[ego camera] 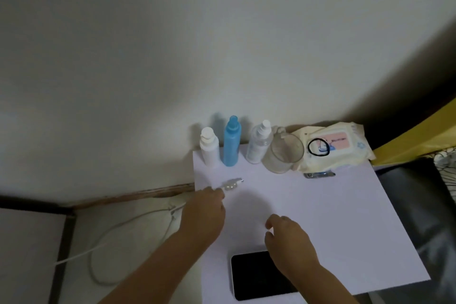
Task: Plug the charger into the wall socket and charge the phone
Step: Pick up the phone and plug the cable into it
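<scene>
Cable (103, 237) loops slack on the floor, and the left hand (204, 212) is pinching its connector end (232, 184) over the counter (320, 217). Right hand (288, 239) hovers loose, holding nothing, above the phone (256, 274). Best bet: steady the phone, then line the plug up square.

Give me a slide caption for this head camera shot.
Left hand holds the cable plug above the phone on the table.

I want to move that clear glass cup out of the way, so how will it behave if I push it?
The glass cup looks rigid and breakable. It stands touching the wipes pack and close to a spray bottle, so a push would probably nudge those. It appears empty, so likely to slide easily on the smooth white tabletop.
</scene>
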The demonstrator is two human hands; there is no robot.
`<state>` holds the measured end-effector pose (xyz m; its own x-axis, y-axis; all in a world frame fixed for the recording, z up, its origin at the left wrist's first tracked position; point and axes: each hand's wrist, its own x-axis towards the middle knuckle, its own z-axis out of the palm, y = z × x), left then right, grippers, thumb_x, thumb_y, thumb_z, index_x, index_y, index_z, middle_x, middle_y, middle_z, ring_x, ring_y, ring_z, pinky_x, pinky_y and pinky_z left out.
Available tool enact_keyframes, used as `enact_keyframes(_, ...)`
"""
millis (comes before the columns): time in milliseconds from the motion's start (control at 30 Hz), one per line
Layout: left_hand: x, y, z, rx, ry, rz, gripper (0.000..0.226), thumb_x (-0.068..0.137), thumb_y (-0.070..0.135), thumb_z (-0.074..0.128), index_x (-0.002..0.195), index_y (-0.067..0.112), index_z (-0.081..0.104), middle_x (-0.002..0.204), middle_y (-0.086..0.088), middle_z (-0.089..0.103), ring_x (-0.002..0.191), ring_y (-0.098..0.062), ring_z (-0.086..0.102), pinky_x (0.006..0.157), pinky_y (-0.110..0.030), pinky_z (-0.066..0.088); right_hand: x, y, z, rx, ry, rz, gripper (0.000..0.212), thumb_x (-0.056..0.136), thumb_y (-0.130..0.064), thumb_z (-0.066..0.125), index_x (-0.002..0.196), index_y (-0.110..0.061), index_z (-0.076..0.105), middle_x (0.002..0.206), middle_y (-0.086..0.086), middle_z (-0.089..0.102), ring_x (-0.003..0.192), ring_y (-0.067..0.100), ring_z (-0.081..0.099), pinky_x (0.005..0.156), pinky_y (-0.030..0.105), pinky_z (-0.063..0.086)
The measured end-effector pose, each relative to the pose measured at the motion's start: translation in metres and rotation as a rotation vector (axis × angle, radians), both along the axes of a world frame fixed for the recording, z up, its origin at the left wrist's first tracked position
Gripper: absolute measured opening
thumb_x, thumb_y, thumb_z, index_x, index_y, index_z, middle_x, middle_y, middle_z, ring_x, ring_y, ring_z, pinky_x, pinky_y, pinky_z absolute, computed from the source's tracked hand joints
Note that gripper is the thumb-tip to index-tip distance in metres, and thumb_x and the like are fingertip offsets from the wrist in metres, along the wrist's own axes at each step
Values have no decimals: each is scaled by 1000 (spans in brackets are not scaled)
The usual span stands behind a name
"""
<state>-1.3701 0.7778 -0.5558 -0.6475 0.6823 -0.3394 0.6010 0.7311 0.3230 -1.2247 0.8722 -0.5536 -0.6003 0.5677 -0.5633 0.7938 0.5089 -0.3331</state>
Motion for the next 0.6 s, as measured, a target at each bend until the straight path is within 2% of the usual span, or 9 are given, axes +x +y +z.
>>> enact_keyframes(133,-2,21,-25,4,196,-103,31,87,14,41,116,13,48,114,-11,54,104,-30,49,86,-40,43,4,-6,-14,100,14,175,37,90,-35,48,123,-19,48,122,3,52,112,21,47,91,30,45)
enact_keyframes(267,-2,33,-50,-12,252,-133,43,88,25,44,128,13,36,127,-11,49,114,-29,44,90,-39,39,15,-16,-22,73,-34,341,63,76,-52,62,128,-24,41,129,1,41,120,22,41,97,34,39)
enact_keyframes(400,-5,36,-65,-45,283,-169,40,88,30,45,123,11,40,122,-12,50,109,-29,46,87,-39,38,29,-23,-27,89,-151,474,89,64,-55,71,136,-28,28,145,4,23,135,25,23,111,43,21)
enact_keyframes(433,-6,36,-66,-42,290,-171,38,88,30,46,121,11,42,120,-13,51,108,-30,47,86,-39,38,32,-25,-26,104,-164,498,95,61,-55,73,138,-28,27,147,6,21,137,26,22,112,47,18)
enact_keyframes(467,-6,36,-67,-36,291,-167,35,88,29,46,118,11,43,118,-14,53,106,-30,48,85,-39,39,34,-26,-25,130,-148,517,99,54,-55,78,137,-28,32,146,9,26,136,28,28,112,51,22)
enact_keyframes(500,-7,36,-68,-30,289,-163,32,89,28,45,116,12,44,116,-14,54,105,-31,49,84,-39,40,37,-27,-23,152,-137,535,103,39,-55,84,130,-26,46,139,13,41,129,31,43,106,55,33)
enact_keyframes(533,-7,36,-68,-24,290,-162,29,90,28,44,115,12,44,113,-14,55,103,-31,50,83,-39,40,39,-26,-23,170,-111,528,104,20,-56,87,115,-24,62,122,14,59,112,31,60,93,55,47)
enact_keyframes(567,-7,36,-68,-20,293,-163,28,91,27,42,114,11,44,111,-14,56,102,-31,51,82,-39,41,41,-25,-24,206,-67,514,102,3,-55,85,98,-23,71,103,12,69,92,28,70,79,51,56)
enact_keyframes(600,-7,35,-67,-13,293,-161,27,92,26,40,113,11,45,111,-14,56,101,-31,51,81,-39,41,42,-26,-25,252,-22,501,99,-6,-54,83,87,-21,74,89,10,72,79,26,72,70,48,59)
